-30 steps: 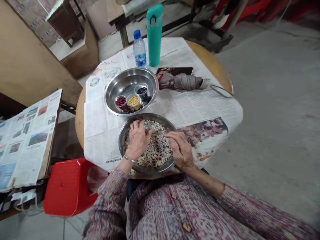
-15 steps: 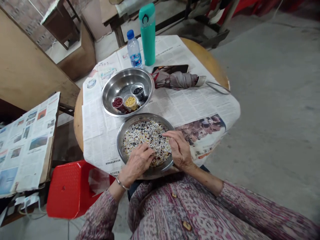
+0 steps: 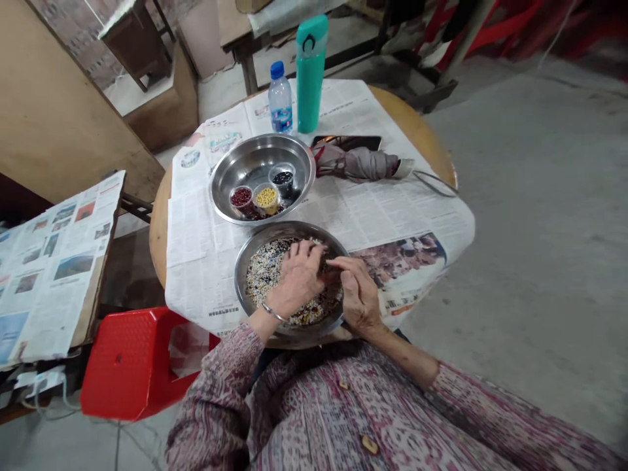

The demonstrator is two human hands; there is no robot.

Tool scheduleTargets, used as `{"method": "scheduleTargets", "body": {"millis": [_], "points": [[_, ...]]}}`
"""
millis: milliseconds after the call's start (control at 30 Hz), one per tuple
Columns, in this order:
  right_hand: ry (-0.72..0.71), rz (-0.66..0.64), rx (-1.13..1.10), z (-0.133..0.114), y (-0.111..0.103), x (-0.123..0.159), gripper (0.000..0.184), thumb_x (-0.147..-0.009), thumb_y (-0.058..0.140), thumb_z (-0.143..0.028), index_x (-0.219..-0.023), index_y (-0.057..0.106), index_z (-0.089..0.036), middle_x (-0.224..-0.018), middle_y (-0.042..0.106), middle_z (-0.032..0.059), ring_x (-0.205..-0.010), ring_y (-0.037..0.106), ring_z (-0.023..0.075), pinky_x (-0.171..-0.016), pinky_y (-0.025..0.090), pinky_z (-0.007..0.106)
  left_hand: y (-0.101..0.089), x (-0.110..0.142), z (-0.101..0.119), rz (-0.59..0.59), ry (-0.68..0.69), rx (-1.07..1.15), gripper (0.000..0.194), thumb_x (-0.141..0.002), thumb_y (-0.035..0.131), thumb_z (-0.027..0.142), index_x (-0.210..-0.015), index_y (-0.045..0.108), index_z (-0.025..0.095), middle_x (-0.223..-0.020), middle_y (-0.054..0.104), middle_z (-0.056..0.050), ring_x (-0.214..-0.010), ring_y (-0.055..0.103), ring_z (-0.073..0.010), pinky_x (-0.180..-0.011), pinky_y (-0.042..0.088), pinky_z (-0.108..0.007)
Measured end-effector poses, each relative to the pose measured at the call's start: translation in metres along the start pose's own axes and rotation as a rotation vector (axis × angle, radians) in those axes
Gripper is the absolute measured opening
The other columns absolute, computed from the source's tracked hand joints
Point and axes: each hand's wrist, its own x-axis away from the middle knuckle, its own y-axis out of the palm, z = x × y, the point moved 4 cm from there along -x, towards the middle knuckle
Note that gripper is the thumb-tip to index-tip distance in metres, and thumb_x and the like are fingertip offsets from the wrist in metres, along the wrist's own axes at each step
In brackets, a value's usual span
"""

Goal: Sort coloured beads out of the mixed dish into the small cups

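Observation:
In front of me a steel basin (image 3: pixel 241 278) holds a mix of white grains (image 3: pixel 265 271) with dark, yellow and reddish beans among them. My left hand (image 3: pixel 300 275), with a bracelet at the wrist, lies over the middle of the mix, fingers stretched and slightly spread. At the basin's right rim is my right hand (image 3: pixel 362 297), its fingers curled and its palm hidden; what it holds, if anything, does not show. Behind, a second steel basin (image 3: pixel 220 173) contains a cup of red beans (image 3: pixel 242 199), a cup of yellow beans (image 3: pixel 265 197) and a cup of black beans (image 3: pixel 283 178).
Newspaper (image 3: pixel 191 229) covers the round table (image 3: pixel 157 242). Toward the back stand a water bottle (image 3: pixel 280 101) and a teal flask (image 3: pixel 310 78). A folded umbrella (image 3: pixel 360 162) lies beside a phone (image 3: pixel 375 141). To the left are a red stool (image 3: pixel 120 366) and another newspaper-covered table (image 3: pixel 53 261).
My left hand has moved forward and right across the grains, its fingers going from bunched to spread. My right hand stays at the right rim. The view has shifted slightly.

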Motion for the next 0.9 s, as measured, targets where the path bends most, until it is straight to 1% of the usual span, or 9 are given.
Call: {"method": "scheduleTargets", "body": {"millis": [133, 267, 333, 433, 533, 633, 700, 800, 900], "points": [[-0.005, 0.002, -0.008, 0.001, 0.0, 0.001, 0.032, -0.103, 0.04, -0.028, -0.113, 0.069, -0.024, -0.108, 0.07, 0.0083, -0.105, 0.063, 0.024, -0.093, 0.051, 0.044, 0.0, 0.021, 0.015, -0.111, 0.164, 0.034, 0.026, -0.096, 0.062, 0.034, -0.115, 0.063, 0.018, -0.12, 0.062, -0.009, -0.114, 0.052, -0.0269, -0.099, 0.048, -0.043], [-0.007, 0.002, -0.006, 0.0, 0.0, 0.001, 0.031, -0.103, 0.04, -0.028, -0.112, 0.07, -0.024, -0.107, 0.071, 0.0079, -0.104, 0.063, 0.024, -0.094, 0.05, 0.044, -0.004, 0.052, 0.007, -0.196, 0.298, 0.043, 0.015, -0.094, 0.065, 0.032, -0.105, 0.068, 0.022, -0.111, 0.065, -0.006, -0.11, 0.054, -0.0251, -0.099, 0.046, -0.042], [0.004, -0.002, -0.004, -0.001, -0.001, 0.0, 0.031, -0.103, 0.041, -0.029, -0.111, 0.07, -0.024, -0.106, 0.071, 0.0077, -0.103, 0.064, 0.0245, -0.094, 0.05, 0.045, -0.008, 0.064, -0.005, -0.206, 0.3, 0.016, 0.011, -0.094, 0.065, 0.029, -0.102, 0.069, 0.023, -0.11, 0.065, -0.004, -0.108, 0.055, -0.024, -0.099, 0.045, -0.042], [0.014, -0.009, -0.008, -0.002, -0.001, -0.001, 0.031, -0.103, 0.041, -0.03, -0.11, 0.071, -0.024, -0.106, 0.071, 0.0074, -0.103, 0.064, 0.0246, -0.093, 0.051, 0.044, -0.018, 0.073, -0.027, -0.166, 0.209, -0.047, 0.007, -0.095, 0.062, 0.024, -0.1, 0.067, 0.022, -0.11, 0.066, -0.004, -0.105, 0.056, -0.0238, -0.095, 0.047, -0.041], [0.016, -0.01, -0.015, -0.003, -0.001, -0.001, 0.03, -0.103, 0.042, -0.03, -0.11, 0.071, -0.024, -0.106, 0.071, 0.0072, -0.103, 0.063, 0.0243, -0.093, 0.05, 0.043, -0.03, 0.07, -0.043, -0.064, 0.059, -0.123, 0.009, -0.094, 0.06, 0.017, -0.1, 0.066, 0.02, -0.112, 0.064, -0.007, -0.104, 0.056, -0.025, -0.091, 0.049, -0.042], [0.022, -0.013, -0.01, -0.003, -0.001, -0.001, 0.031, -0.103, 0.042, -0.03, -0.11, 0.071, -0.024, -0.106, 0.071, 0.0073, -0.103, 0.063, 0.0244, -0.094, 0.05, 0.044, -0.035, 0.06, -0.04, 0.024, 0.012, -0.106, 0.012, -0.095, 0.059, 0.018, -0.105, 0.065, 0.019, -0.117, 0.061, -0.009, -0.109, 0.055, -0.0255, -0.094, 0.05, -0.042], [0.025, -0.013, -0.004, -0.002, -0.001, -0.001, 0.031, -0.103, 0.042, -0.031, -0.11, 0.071, -0.024, -0.106, 0.071, 0.0074, -0.103, 0.064, 0.0245, -0.094, 0.05, 0.044, -0.03, 0.051, -0.027, 0.023, 0.099, -0.06, 0.02, -0.095, 0.063, 0.026, -0.114, 0.063, 0.02, -0.126, 0.058, -0.009, -0.115, 0.053, -0.0263, -0.099, 0.049, -0.043], [0.019, -0.009, -0.001, -0.002, 0.0, -0.002, 0.032, -0.103, 0.041, -0.032, -0.11, 0.072, -0.024, -0.105, 0.072, 0.0076, -0.102, 0.064, 0.0242, -0.094, 0.051, 0.044, -0.014, 0.04, -0.004, -0.043, 0.31, -0.046, 0.036, -0.093, 0.066, 0.036, -0.126, 0.06, 0.022, -0.135, 0.055, -0.01, -0.123, 0.05, -0.0289, -0.104, 0.046, -0.047], [0.012, -0.008, 0.001, -0.002, 0.0, -0.002, 0.032, -0.103, 0.041, -0.032, -0.109, 0.072, -0.024, -0.103, 0.072, 0.0076, -0.101, 0.064, 0.024, -0.092, 0.051, 0.044, -0.002, 0.032, 0.005, -0.084, 0.441, -0.058, 0.029, -0.097, 0.06, 0.036, -0.123, 0.063, 0.022, -0.124, 0.06, -0.01, -0.118, 0.052, -0.0268, -0.105, 0.044, -0.045]]}}
